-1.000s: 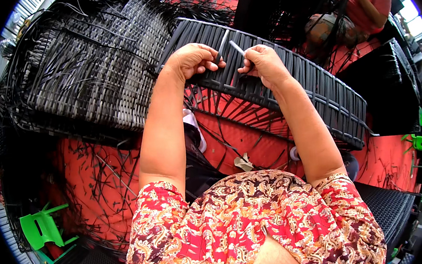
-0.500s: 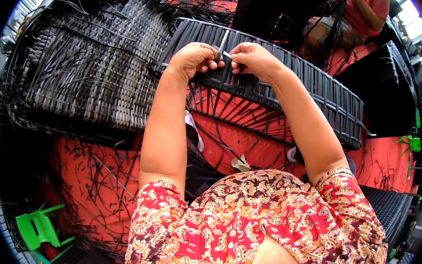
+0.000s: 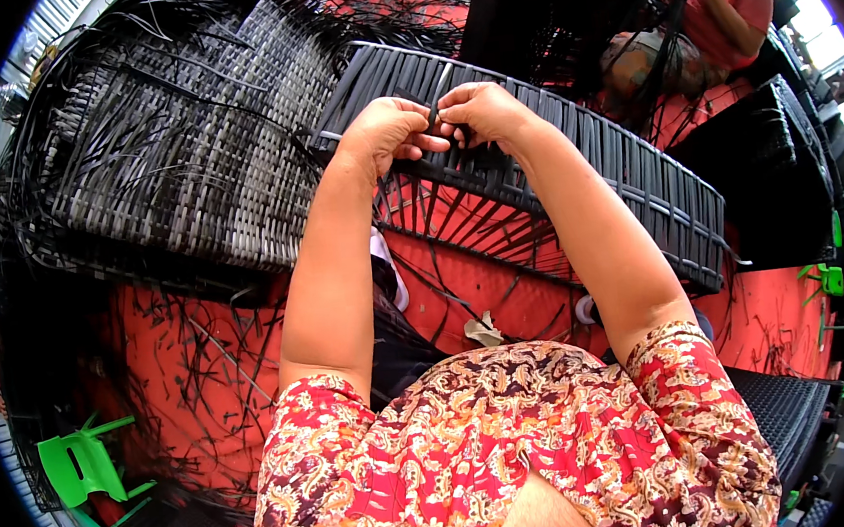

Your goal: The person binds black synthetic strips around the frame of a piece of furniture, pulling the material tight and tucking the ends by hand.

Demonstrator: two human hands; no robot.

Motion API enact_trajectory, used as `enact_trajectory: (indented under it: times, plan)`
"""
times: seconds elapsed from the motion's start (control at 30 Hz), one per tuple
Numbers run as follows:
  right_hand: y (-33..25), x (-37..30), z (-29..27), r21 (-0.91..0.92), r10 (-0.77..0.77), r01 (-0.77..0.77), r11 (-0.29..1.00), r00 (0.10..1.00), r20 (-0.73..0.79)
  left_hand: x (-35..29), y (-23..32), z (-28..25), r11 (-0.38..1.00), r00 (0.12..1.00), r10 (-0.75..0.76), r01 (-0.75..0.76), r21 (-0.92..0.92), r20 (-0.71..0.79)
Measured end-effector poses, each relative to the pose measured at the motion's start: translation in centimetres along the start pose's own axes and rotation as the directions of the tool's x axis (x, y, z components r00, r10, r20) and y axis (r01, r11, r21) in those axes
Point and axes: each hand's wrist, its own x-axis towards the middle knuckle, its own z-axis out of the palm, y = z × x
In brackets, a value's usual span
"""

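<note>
A long dark frame [image 3: 614, 158], wrapped crosswise with flat black plastic strips, slants down to the right before me. Over its left part my two hands meet. My left hand [image 3: 394, 135] is closed, its thumb and fingers bent together around a narrow black weaving strip [image 3: 434, 114]. From the other side, my right hand [image 3: 482, 114] pinches the same strip between thumb and fingers. The fingertips partly hide the strip. A paler grey strip [image 3: 445, 75] shows just beyond the hands, lying across the frame.
A large grey-black woven panel [image 3: 180, 134] with loose strand ends fills the left. Cut strips litter the red floor [image 3: 188, 344]. At the far right another person [image 3: 726, 11] sits beside dark wicker pieces. A green plastic chair [image 3: 80, 466] stands lower left.
My right hand has shifted left, so that both hands' fingertips now come close together at the strip. The pale length that showed between them is now covered.
</note>
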Motion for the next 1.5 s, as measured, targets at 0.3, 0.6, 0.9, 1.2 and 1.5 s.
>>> enact_trajectory:
  times: [0.3, 0.6, 0.9, 1.2, 1.5]
  plan:
    - [0.3, 0.8, -0.5, 0.000, -0.013, 0.013, 1.000, 1.000, 0.025, 0.1, -0.9, 0.8, 0.998, 0.990, 0.058, -0.057, 0.013, -0.129]
    - [0.8, 1.1, -1.0, -0.019, -0.024, 0.025, 1.000, 0.999, 0.033, 1.0, -0.9, 1.1, 0.992, 0.981, 0.126, -0.122, 0.037, -0.145]
    - [0.5, 1.1, -0.9, -0.080, -0.103, 0.105, 0.991, 0.994, 0.020, 2.7, -0.3, 1.7, 0.919, 0.934, 0.236, -0.125, 0.373, -0.269]
    - [4.1, -6.2, -6.1, -0.737, -0.718, 0.457, 0.497, 0.694, -0.053, 0.4, 1.8, -5.0, 0.830, 0.590, 0.555, -0.342, 0.442, -0.586]
    - [9.9, -11.7, -8.4, -0.938, -0.643, 0.105, 0.332, 0.752, -0.144, 0.1, 1.7, -7.1, 0.778, 0.514, 0.628, -0.396, 0.488, -0.585]
